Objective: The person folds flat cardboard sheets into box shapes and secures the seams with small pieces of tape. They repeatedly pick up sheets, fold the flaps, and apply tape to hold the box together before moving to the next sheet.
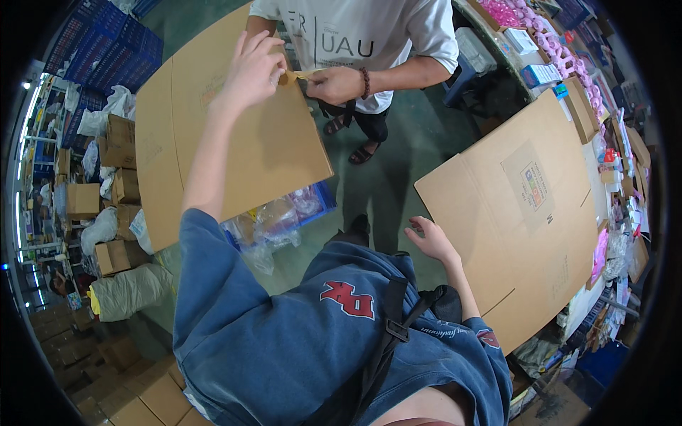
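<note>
My left hand (257,69) reaches out over a large flat cardboard sheet (234,135). Its upper fingers are raised, while thumb and forefinger close together at the near end of a thin yellowish-tan strip (293,75) that looks like tape. A co-worker's hand (337,85), with a beaded bracelet at the wrist, pinches the strip's other end. My right hand (430,240) hangs in the air with fingers loosely apart and nothing in it. Near it is the left edge of a second flat cardboard sheet (483,220).
Under the left sheet sits a blue crate (325,197) of plastic-wrapped goods. Stacked blue crates (106,46) and cardboard boxes (84,200) line the left. A cluttered bench (579,160) runs along the right. The co-worker stands across from me on the green floor (387,184).
</note>
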